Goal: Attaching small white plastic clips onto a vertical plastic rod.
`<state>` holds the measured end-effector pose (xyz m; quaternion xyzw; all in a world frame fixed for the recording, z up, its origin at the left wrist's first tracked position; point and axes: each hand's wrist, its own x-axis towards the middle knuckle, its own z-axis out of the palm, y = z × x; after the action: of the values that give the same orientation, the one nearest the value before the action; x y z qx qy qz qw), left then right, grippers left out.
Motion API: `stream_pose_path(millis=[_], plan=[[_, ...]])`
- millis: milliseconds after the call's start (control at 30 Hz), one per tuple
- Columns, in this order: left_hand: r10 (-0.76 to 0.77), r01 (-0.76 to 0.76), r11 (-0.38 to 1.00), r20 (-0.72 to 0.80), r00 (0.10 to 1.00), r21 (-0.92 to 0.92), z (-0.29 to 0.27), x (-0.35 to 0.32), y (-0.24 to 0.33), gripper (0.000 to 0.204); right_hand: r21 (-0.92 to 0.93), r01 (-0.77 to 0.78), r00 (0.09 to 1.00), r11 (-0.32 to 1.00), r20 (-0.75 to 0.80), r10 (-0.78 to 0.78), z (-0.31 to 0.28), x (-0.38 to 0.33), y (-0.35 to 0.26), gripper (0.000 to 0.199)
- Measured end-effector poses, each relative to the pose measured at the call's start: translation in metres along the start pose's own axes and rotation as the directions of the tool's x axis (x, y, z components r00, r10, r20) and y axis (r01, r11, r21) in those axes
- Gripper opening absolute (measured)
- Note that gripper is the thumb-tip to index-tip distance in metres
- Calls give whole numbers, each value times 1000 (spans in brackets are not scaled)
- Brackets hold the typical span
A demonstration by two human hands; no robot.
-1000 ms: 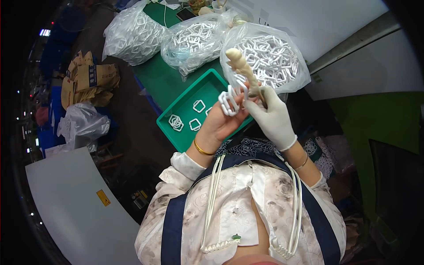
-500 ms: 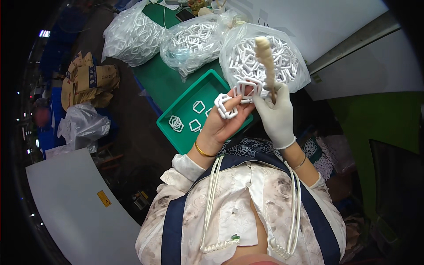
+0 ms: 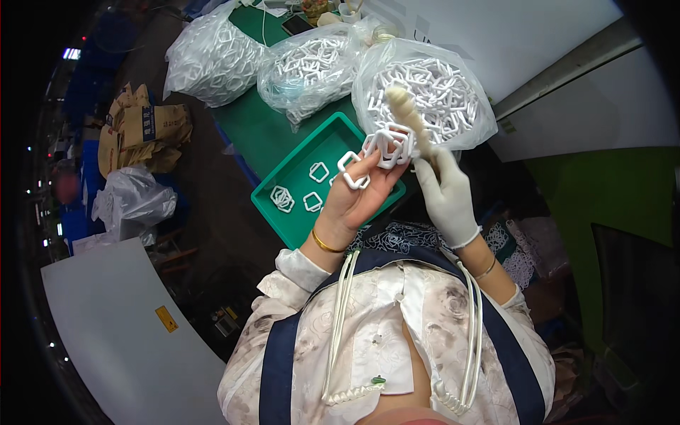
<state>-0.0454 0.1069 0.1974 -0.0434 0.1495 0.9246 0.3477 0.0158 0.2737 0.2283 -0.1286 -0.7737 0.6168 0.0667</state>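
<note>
My bare left hand [image 3: 360,198] is closed on several white plastic square-shaped rings [image 3: 391,147], bunched at its fingertips. Another white ring [image 3: 347,160] hangs around its thumb side. My right hand [image 3: 448,202], in a white glove, grips a thin stick with a cream, cloth-like wound head [image 3: 405,106]. The stick leans left, its head in front of the bag of rings and its lower part beside the held rings. Whether it touches them I cannot tell. Below the left hand, a green tray [image 3: 296,176] holds several loose white rings [image 3: 319,171] and a small stack [image 3: 282,199].
Three clear plastic bags of white rings, left [image 3: 216,60], middle [image 3: 308,64] and right [image 3: 432,95], stand behind the tray on the green table [image 3: 244,131]. A phone [image 3: 296,25] lies at the back. A white panel [image 3: 538,42] rises at the right. Brown paper sacks [image 3: 145,127] sit at the left.
The stick in my right hand has tilted left and its head has dropped lower. The rings at my left fingertips are bunched more closely, and fewer sit at the thumb.
</note>
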Motion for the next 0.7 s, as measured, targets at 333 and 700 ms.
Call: stream_pose_path(millis=[333,700], plan=[[-4,3,1000,-54,999,-21,-9,2,1,44,-243,269,916,932,364,-169,3,-24,-10,14],[732,-718,351,302,611,601,89,20,55,45,146,69,991,987,-126,-50,-46,-10,7,29]])
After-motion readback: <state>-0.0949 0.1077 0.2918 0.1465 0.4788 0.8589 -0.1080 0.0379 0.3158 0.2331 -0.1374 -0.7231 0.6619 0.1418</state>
